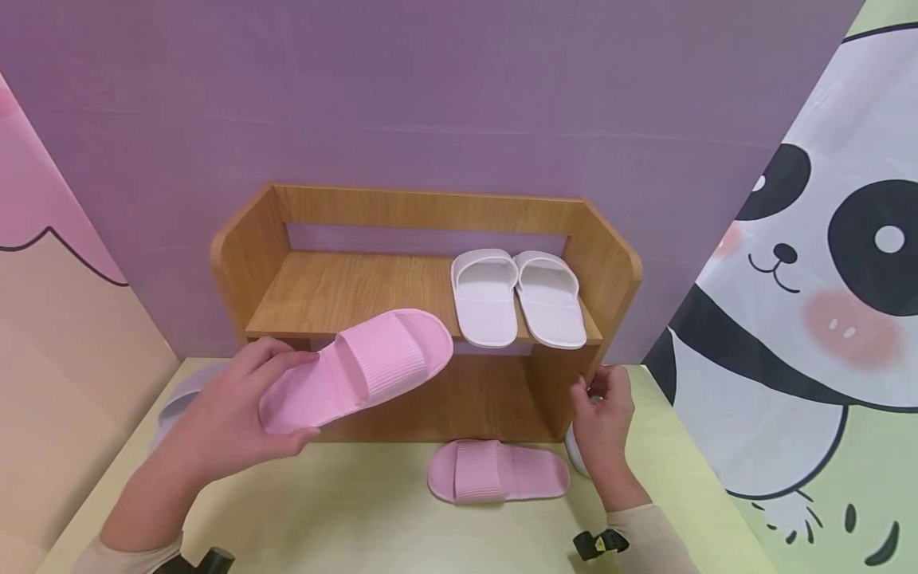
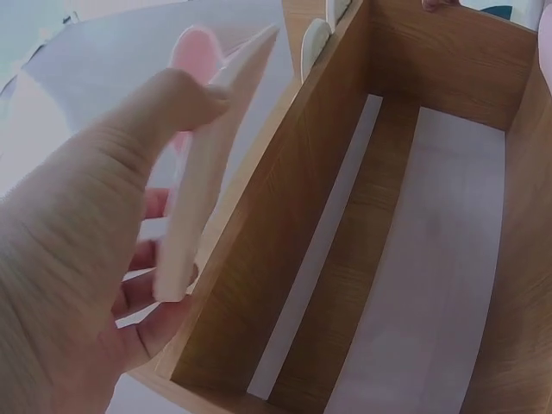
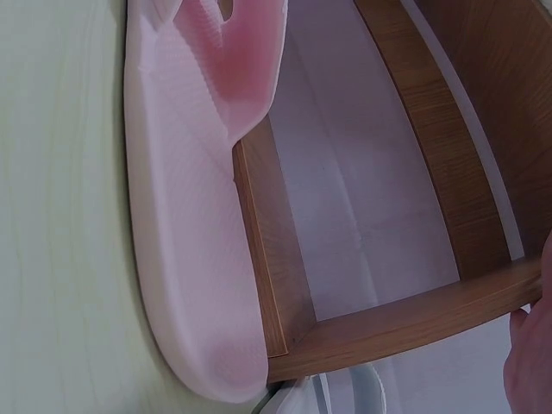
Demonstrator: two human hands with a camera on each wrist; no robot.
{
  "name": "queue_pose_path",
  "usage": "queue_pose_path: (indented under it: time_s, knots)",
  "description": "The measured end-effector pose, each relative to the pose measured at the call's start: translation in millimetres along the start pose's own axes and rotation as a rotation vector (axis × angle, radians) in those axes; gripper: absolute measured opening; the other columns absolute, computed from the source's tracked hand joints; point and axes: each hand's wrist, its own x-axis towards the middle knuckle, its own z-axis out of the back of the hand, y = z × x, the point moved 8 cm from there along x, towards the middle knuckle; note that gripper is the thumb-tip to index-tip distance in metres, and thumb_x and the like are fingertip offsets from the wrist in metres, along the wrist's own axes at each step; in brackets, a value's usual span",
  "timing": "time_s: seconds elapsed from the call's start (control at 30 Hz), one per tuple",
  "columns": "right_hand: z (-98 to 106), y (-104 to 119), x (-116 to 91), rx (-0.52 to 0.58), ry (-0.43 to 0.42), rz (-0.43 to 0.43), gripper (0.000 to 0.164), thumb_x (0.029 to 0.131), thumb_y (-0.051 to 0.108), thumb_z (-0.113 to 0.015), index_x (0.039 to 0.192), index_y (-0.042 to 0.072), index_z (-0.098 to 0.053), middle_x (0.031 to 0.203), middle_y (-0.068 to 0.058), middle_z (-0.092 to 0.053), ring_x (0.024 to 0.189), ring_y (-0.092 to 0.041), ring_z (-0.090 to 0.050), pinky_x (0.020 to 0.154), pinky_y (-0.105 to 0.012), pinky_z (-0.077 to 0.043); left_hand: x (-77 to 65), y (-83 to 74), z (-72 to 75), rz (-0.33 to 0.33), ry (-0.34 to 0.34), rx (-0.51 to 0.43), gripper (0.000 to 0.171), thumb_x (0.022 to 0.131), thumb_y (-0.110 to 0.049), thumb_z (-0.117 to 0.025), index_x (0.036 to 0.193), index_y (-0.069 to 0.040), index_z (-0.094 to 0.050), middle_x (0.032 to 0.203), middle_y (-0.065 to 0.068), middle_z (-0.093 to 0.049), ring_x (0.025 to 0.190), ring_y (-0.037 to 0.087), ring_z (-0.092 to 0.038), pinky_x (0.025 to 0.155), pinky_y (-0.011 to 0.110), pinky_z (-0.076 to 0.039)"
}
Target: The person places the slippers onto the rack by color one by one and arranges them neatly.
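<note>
My left hand (image 1: pixel 229 406) grips a pink slipper (image 1: pixel 383 359) by its heel end, thumb below and fingers above. The slipper is held tilted in front of a small wooden shoe rack (image 1: pixel 344 291); in the left wrist view the slipper (image 2: pixel 203 190) shows edge-on. My right hand (image 1: pixel 606 414) holds the front edge of the rack's right side panel, its fingers curled at the edge. A second pink slipper (image 1: pixel 498 472) lies on the table in front of the rack, sole down, toe to the left. In the right wrist view this slipper (image 3: pixel 203 233) is close up.
A pair of white slippers (image 1: pixel 516 299) sits at the right of the rack's upper shelf. Partly hidden behind my right hand is a white slipper (image 1: pixel 576 453). Another pale slipper (image 1: pixel 179 399) stands left of the rack, behind my left hand. A purple wall (image 1: pixel 430 96) rises behind.
</note>
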Motion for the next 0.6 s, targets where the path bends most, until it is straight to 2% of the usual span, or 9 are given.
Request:
queue_pose_path:
  time_s: [0.27,0.47,0.6]
  knots:
    - [0,0,0,0.007,0.001,0.001,0.014,0.099,-0.008,-0.066,0.110,-0.004,-0.058,0.104,-0.018,-0.063,0.088,-0.007,-0.059,0.077,-0.018,-0.048,6.4,4.3,5.0,0.099,-0.077,0.003,0.077,0.070,-0.033,-0.097,0.140,-0.014,-0.070,0.126,0.000,-0.064,0.108,0.018,-0.060,0.078,0.042,-0.054]
    - [0,1,0,0.007,-0.002,0.007,0.014,0.099,-0.007,-0.066,0.110,-0.004,-0.058,0.104,-0.019,-0.063,0.088,-0.006,-0.058,0.076,-0.020,-0.049,14.2,7.3,10.2,0.164,-0.154,0.046,0.071,0.072,-0.036,-0.092,0.136,-0.011,-0.072,0.117,0.007,-0.066,0.098,0.027,-0.063,0.074,0.050,-0.054]
    - [1,2,0,0.012,-0.005,0.021,0.013,0.098,-0.007,-0.065,0.109,-0.005,-0.058,0.103,-0.020,-0.063,0.088,-0.006,-0.058,0.075,-0.020,-0.049,18.9,8.9,12.6,0.222,-0.172,0.064,0.068,0.074,-0.038,-0.092,0.135,-0.012,-0.073,0.113,0.009,-0.066,0.095,0.028,-0.062,0.072,0.050,-0.052]
